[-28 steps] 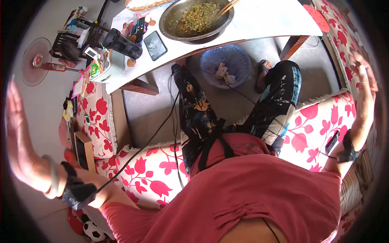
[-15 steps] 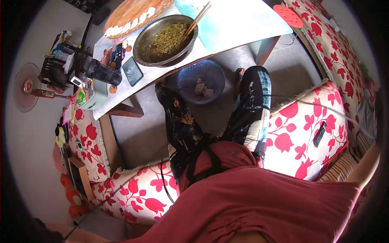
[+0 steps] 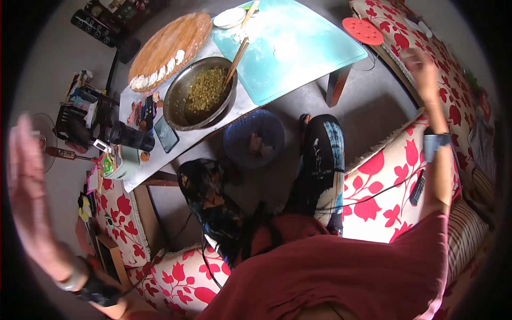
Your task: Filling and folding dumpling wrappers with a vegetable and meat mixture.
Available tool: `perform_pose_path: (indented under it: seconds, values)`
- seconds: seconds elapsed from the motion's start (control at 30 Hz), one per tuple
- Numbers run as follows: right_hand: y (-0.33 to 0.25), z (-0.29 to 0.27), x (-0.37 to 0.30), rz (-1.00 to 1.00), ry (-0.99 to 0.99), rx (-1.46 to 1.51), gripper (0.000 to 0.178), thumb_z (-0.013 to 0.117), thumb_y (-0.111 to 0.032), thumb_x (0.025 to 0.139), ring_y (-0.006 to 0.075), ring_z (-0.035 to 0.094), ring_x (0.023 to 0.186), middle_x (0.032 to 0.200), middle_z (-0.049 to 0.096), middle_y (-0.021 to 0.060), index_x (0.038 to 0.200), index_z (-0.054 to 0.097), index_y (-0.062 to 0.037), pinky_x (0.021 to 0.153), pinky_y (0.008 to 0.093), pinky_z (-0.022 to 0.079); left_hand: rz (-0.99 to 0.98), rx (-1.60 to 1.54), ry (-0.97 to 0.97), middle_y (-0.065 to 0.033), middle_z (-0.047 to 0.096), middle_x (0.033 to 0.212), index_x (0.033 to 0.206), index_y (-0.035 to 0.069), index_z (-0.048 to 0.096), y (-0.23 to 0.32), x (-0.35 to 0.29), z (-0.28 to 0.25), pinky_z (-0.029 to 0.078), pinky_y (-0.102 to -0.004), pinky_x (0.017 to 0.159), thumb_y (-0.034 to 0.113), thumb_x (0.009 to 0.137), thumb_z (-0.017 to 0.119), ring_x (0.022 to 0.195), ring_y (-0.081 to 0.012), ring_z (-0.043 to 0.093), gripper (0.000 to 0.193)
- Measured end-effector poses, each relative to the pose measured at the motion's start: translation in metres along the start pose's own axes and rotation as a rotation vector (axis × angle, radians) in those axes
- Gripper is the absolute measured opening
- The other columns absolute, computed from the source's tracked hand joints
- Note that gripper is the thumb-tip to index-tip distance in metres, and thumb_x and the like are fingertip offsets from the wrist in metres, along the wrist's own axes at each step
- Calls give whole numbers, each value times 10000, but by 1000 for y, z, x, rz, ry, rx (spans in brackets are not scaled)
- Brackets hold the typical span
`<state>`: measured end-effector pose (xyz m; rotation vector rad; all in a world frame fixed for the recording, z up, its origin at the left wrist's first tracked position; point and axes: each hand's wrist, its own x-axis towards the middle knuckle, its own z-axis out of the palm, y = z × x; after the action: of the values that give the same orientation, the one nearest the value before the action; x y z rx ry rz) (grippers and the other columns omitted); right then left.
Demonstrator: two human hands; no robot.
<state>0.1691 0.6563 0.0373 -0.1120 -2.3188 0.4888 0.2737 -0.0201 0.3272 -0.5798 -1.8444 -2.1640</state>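
My left hand (image 3: 26, 170) is raised at the far left, fingers stretched out, holding nothing. Over at the right, my right hand (image 3: 420, 66) is raised above the flowered sofa cover, slightly blurred, with loosely bent fingers and nothing visible in it. Nearest to it is a red round perforated mat (image 3: 362, 31) at the table corner. Neither hand touches anything on the table. There, a metal bowl (image 3: 172, 113) holds a chopped green filling (image 3: 207, 89), with wooden chopsticks (image 3: 237, 60) leaning in it. A round wooden board (image 3: 173, 42) carries a row of white dough pieces (image 3: 160, 72) along its edge.
A floury teal mat (image 3: 298, 48) covers the table's right part, with a white bowl (image 3: 229, 18) at its far edge. A phone (image 3: 166, 134) and a dark bottle (image 3: 132, 137) lie left. Below stands a blue bin (image 3: 234, 140). A remote control (image 3: 418, 191) rests on the sofa.
Both hands have come up into view from the lower left and right edges. My left leg has bent inward. The view has shifted, showing more of the table's far side.
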Motion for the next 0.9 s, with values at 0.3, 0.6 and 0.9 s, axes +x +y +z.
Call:
perform_pose_path:
  seconds: [0.3,0.6,0.9]
  values:
    - [-110,263,33,113,-261,384,181,689,-211,815,275,662,825,906,686,141,904,706,-54,772,364,502,-765,-406,111,-251,524,1300,1246,-38,495,-250,-19,63,412,-411,1043,135,919,515,1205,-332,530,371]
    - [-134,352,109,227,-588,0,475,758,-444,698,289,636,956,976,677,140,964,674,-60,820,362,502,-966,-490,-44,-219,526,1312,1219,-7,536,-362,-8,73,351,-416,1077,230,985,429,1238,-313,500,350]
    - [-71,420,130,693,-462,176,409,789,-285,656,246,642,962,962,678,141,978,681,-57,845,344,499,-1092,-650,-116,-211,529,1308,1223,-6,534,-415,-2,81,373,-407,1073,214,974,457,1235,-303,504,342]
